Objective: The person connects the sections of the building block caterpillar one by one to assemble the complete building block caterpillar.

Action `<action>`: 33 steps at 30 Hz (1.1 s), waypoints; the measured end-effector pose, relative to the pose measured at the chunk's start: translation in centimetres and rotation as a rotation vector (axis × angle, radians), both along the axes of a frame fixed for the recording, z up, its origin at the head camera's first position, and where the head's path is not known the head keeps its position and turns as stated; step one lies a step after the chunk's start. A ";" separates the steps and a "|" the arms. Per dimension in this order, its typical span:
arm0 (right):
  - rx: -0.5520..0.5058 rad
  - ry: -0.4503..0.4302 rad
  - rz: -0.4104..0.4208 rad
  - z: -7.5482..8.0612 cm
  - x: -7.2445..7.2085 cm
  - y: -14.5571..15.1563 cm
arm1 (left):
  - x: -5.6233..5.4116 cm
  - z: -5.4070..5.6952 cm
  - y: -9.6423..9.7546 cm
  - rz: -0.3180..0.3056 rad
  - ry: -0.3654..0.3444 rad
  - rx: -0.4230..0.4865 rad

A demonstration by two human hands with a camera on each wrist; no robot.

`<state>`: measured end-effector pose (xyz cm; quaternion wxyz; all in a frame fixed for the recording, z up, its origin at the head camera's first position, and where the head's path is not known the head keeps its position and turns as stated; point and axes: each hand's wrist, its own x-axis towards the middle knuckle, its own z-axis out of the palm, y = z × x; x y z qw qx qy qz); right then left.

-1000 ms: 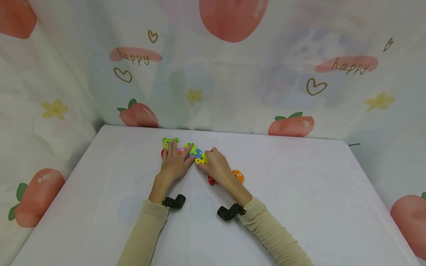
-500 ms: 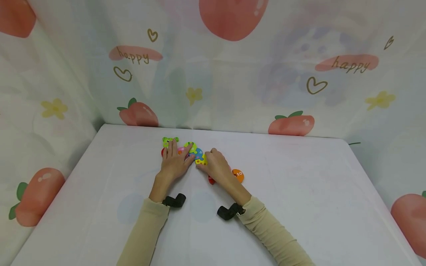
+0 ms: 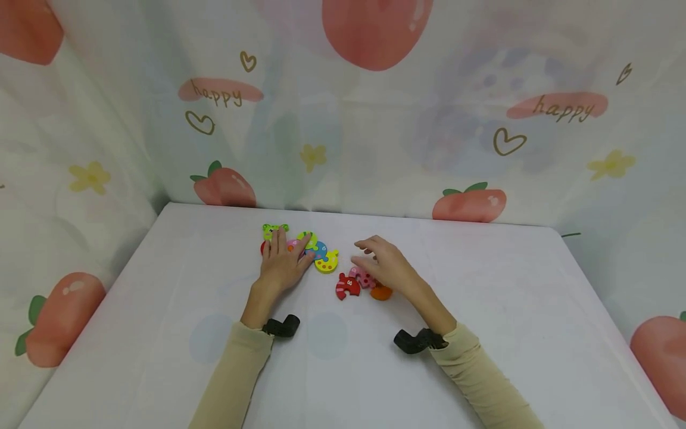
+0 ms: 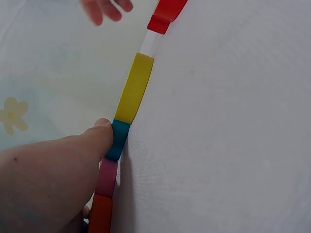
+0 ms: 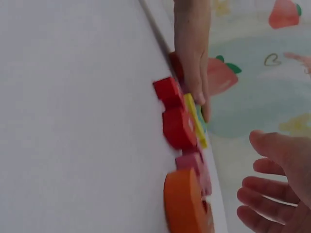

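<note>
Flat on a joined row of colourful wooden puzzle pieces rests my left hand (image 3: 281,265), fingers spread. A green animal-head piece (image 3: 268,231) shows past its fingertips. Beside the thumb, a blue piece (image 3: 316,250) joins a yellow spotted piece (image 3: 326,263) at the row's right end. In the left wrist view, the thumb touches the blue piece's edge (image 4: 120,138). My right hand (image 3: 395,268) hovers with loosely bent fingers and nothing in them. Near it lie a red piece (image 3: 349,286), a pink spotted piece (image 3: 362,276) and an orange piece (image 3: 381,292), partly covered from view.
A white-covered table (image 3: 321,381) carries the pieces, which lie toward its far edge. Behind it hangs a printed curtain (image 3: 375,143) with fruit, flowers and lettering. Each wrist wears a black camera mount (image 3: 283,326).
My right hand has let go of the yellow piece and moved right, uncovering the red and pink pieces. The orange piece is now more hidden. My left hand stays in place.
</note>
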<state>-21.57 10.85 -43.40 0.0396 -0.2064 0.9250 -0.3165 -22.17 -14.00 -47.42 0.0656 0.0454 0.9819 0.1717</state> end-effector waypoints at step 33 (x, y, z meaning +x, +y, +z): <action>0.107 0.135 0.457 -1.8 1.1 1.9 | 0.0 0.0 0.2 0.010 0.024 -0.006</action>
